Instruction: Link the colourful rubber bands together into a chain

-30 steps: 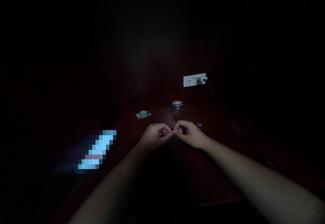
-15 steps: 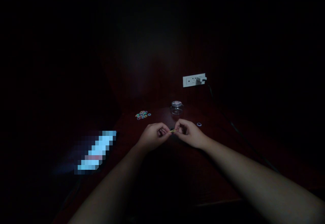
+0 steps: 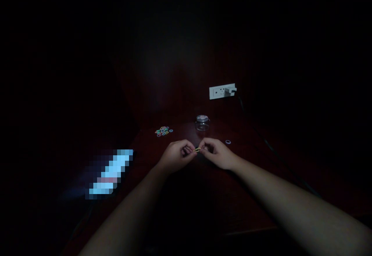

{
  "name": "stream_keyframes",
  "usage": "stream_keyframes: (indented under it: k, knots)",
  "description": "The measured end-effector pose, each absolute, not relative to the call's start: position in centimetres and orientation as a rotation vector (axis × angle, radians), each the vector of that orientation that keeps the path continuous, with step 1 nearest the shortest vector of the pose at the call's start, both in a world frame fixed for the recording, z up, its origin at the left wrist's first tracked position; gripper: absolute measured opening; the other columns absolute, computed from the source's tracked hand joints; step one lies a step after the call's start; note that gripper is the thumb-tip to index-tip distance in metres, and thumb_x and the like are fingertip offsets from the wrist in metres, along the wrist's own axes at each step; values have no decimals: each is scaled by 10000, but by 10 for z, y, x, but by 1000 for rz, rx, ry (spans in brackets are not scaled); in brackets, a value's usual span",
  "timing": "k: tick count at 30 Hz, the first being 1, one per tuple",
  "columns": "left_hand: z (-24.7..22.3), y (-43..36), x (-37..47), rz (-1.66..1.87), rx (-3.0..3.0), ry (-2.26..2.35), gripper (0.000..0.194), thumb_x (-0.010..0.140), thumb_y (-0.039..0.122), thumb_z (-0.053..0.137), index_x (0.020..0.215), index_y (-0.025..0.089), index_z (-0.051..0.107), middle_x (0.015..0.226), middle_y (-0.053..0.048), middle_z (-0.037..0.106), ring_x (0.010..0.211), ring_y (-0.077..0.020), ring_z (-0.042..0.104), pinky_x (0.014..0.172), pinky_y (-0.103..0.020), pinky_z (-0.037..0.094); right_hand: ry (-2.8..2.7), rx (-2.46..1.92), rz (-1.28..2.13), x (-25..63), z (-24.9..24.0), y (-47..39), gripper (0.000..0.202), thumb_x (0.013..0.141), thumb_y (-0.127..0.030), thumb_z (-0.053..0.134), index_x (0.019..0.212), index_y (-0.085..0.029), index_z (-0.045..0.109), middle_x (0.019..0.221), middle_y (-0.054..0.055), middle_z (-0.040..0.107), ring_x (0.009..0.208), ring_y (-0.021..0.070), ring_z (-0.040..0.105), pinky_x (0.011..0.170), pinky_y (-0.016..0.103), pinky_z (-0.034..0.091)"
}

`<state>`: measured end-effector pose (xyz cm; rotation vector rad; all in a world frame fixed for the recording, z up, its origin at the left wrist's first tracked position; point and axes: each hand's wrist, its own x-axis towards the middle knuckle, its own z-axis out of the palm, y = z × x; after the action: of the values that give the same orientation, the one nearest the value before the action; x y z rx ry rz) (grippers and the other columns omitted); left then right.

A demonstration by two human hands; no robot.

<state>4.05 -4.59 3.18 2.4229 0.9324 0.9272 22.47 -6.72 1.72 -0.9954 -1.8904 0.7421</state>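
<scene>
A small yellow hair tie [image 3: 197,150] is pinched between my two hands, above the dark table. My left hand [image 3: 178,156] grips its left end with thumb and fingertips. On the opposite end, the thumb and fingertips of my right hand [image 3: 218,153] are closed. Beyond my left hand lies a loose pile of coloured hair ties [image 3: 162,131]. A single pale hair tie [image 3: 228,142] rests on the table to the right of my right hand. Behind both hands stands a clear jar [image 3: 202,124] with its lid on.
A wall socket [image 3: 222,91] with a white plug in it is at the back right. A cable [image 3: 286,165] runs along the right side. At the left, a bright pixelated screen [image 3: 112,172] lies near the table edge. Surroundings are very dark.
My right hand's fingers have dipped slightly, and the yellow hair tie has shifted a little between my fingertips. Everything else looks the same.
</scene>
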Motion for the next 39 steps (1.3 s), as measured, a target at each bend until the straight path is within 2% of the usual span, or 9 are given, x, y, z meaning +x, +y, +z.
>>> stream_keyframes:
  k: [7, 15, 20, 31, 39]
  knots:
    - [32, -48, 41, 921, 2428, 900, 164, 755, 234, 534, 888, 154, 589, 761, -21, 623, 655, -95, 553, 579, -197, 427, -1881, -982, 785, 224, 16, -66, 121, 749, -264, 550, 731, -147, 522, 521, -49, 416, 473, 72, 354, 445, 193, 268]
    - [32, -49, 43, 893, 2403, 935, 105, 740, 234, 540, 766, 140, 579, 667, 2, 586, 558, -67, 484, 505, -165, 388, -1892, -979, 752, 224, 15, -66, 71, 739, -213, 540, 726, -155, 501, 545, -42, 440, 494, 76, 390, 467, 195, 305]
    - [34, -52, 45, 881, 2419, 919, 96, 732, 231, 548, 754, 143, 580, 688, -1, 593, 566, -65, 472, 502, -162, 377, -1880, -974, 749, 224, 16, -66, 76, 732, -208, 542, 720, -161, 484, 556, -37, 462, 508, 81, 411, 485, 200, 329]
    - [29, -49, 46, 903, 2357, 906, 79, 724, 219, 552, 737, 141, 547, 626, 19, 558, 524, -53, 462, 476, -150, 372, -1892, -971, 763, 224, 15, -68, 87, 717, -172, 543, 707, -163, 457, 530, -55, 421, 468, 61, 367, 440, 178, 283]
    - [29, -48, 45, 920, 2317, 914, 68, 726, 212, 540, 744, 147, 529, 627, 20, 550, 540, -60, 478, 492, -157, 388, -1892, -912, 854, 223, 16, -69, 108, 745, -220, 537, 811, -151, 486, 586, -44, 432, 506, 66, 376, 457, 185, 302]
